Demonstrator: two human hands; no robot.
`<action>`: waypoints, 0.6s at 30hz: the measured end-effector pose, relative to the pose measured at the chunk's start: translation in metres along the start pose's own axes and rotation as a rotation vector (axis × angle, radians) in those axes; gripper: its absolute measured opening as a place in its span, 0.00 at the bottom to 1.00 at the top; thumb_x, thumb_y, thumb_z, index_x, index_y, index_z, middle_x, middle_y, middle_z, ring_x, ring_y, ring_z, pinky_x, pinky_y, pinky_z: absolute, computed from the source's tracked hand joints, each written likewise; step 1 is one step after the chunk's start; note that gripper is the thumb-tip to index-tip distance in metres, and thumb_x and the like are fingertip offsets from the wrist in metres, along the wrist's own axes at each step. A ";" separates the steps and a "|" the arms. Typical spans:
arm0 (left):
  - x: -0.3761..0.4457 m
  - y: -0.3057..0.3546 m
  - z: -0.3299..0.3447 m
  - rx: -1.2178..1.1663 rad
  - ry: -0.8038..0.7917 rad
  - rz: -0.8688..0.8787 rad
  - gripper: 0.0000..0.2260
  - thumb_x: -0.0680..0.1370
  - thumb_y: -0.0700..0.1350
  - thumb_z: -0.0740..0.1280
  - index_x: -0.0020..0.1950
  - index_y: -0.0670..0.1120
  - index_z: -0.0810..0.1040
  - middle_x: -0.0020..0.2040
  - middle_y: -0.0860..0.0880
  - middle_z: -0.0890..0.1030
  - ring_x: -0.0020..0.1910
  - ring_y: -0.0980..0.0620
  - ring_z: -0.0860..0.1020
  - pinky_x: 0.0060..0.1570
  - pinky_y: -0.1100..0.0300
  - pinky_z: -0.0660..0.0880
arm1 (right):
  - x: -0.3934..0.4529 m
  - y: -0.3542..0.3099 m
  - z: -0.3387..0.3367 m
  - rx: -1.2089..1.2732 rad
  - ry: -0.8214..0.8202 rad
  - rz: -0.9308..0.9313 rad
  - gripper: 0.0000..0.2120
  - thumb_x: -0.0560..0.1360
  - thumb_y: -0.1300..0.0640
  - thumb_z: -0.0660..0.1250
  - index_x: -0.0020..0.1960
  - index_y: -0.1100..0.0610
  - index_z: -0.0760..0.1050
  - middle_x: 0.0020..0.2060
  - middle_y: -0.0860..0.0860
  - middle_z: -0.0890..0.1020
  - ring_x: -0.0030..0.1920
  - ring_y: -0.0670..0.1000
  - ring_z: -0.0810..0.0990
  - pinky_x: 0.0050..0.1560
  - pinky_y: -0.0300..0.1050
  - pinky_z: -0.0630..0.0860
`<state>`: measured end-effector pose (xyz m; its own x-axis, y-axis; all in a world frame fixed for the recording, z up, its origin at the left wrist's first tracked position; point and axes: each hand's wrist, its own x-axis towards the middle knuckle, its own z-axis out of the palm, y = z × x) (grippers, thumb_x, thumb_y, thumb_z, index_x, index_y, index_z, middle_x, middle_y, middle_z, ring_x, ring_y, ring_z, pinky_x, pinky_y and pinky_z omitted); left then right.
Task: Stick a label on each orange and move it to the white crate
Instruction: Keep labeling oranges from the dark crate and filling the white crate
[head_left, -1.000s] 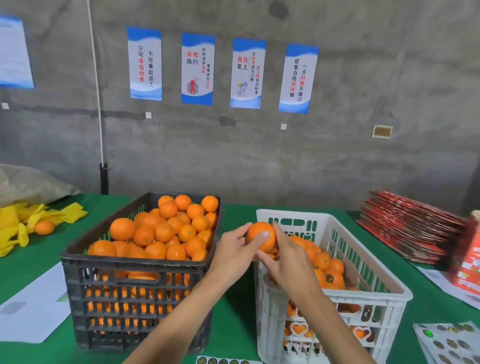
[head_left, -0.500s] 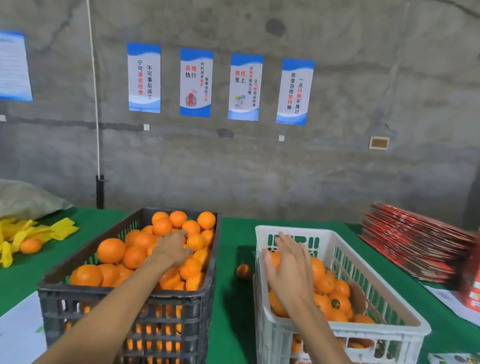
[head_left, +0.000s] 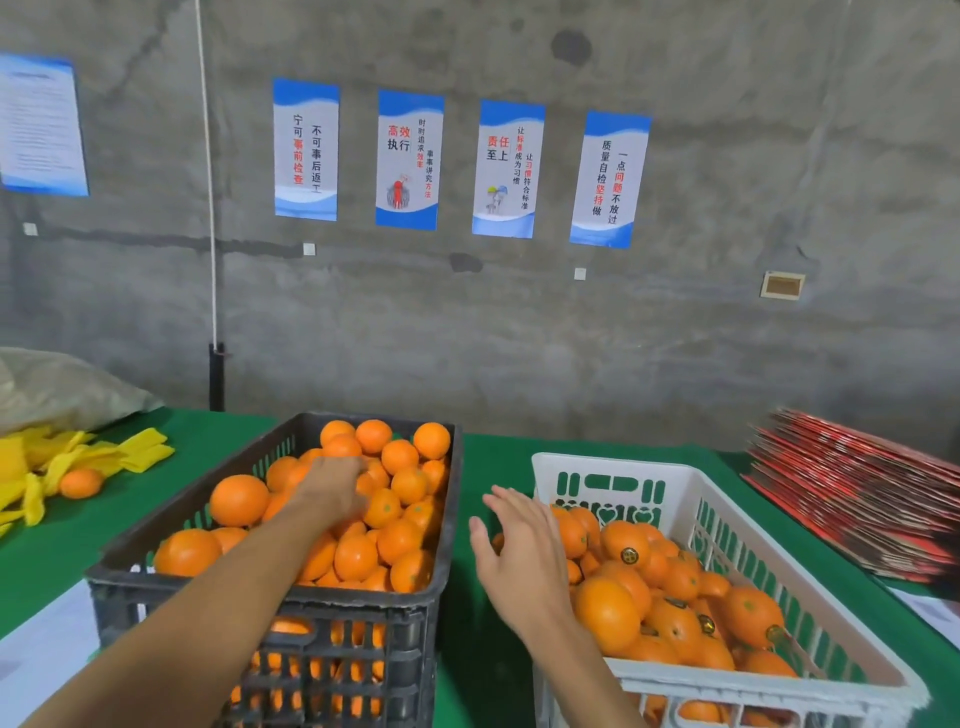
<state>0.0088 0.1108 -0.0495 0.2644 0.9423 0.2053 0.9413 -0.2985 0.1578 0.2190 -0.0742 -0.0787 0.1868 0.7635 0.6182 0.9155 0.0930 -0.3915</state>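
A person stands at a green-covered table (head_left: 493, 452) with two crates side by side. The left hand (head_left: 332, 486) reaches into a dark grey slatted plastic crate (head_left: 415, 613) heaped with round, unlabelled oranges (head_left: 400, 540). Its fingers point away from the camera and rest down on the pile, with fruit lying directly beneath and just beyond the fingertips. Whether they have curled round one orange cannot be told, since the back of the hand hides the fingers.

The right hand (head_left: 519, 551) hovers with fingers straight and slightly spread, holding nothing. It sits over the gap between the crates, touching or just beside the near left rim of a white slatted plastic crate (head_left: 753, 686); which of the two is unclear. To the right of these fingers, inside that crate, lie oranges bearing small dark round labels (head_left: 628, 555).

The left hand is clearly nearer the unlabelled fruit, so the next pick most likely falls to it. The oranges are round, with no long axis to line up.

No label sheet is visible.
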 end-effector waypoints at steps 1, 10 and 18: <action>-0.008 0.009 -0.009 -0.146 0.077 0.029 0.23 0.77 0.52 0.75 0.71 0.49 0.78 0.65 0.46 0.81 0.64 0.44 0.79 0.60 0.53 0.77 | -0.002 0.000 -0.001 0.008 0.008 0.004 0.22 0.84 0.44 0.59 0.75 0.51 0.73 0.74 0.45 0.73 0.76 0.45 0.66 0.80 0.41 0.49; -0.158 0.102 -0.031 -1.351 0.157 0.320 0.20 0.75 0.41 0.78 0.66 0.50 0.82 0.55 0.59 0.86 0.53 0.67 0.83 0.52 0.71 0.77 | -0.065 -0.033 -0.025 0.303 0.211 -0.016 0.34 0.81 0.35 0.57 0.81 0.51 0.59 0.74 0.40 0.69 0.71 0.38 0.67 0.69 0.38 0.68; -0.249 0.112 0.061 -1.501 -0.043 0.289 0.27 0.74 0.60 0.77 0.71 0.53 0.79 0.64 0.56 0.84 0.65 0.54 0.81 0.60 0.57 0.81 | -0.177 -0.010 -0.017 0.412 0.205 -0.013 0.34 0.82 0.40 0.59 0.83 0.48 0.52 0.80 0.45 0.62 0.76 0.38 0.64 0.69 0.26 0.62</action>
<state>0.0610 -0.1479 -0.1422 0.4262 0.8225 0.3767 -0.2101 -0.3150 0.9255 0.1831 -0.2215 -0.1725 0.2811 0.6225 0.7304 0.7078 0.3796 -0.5958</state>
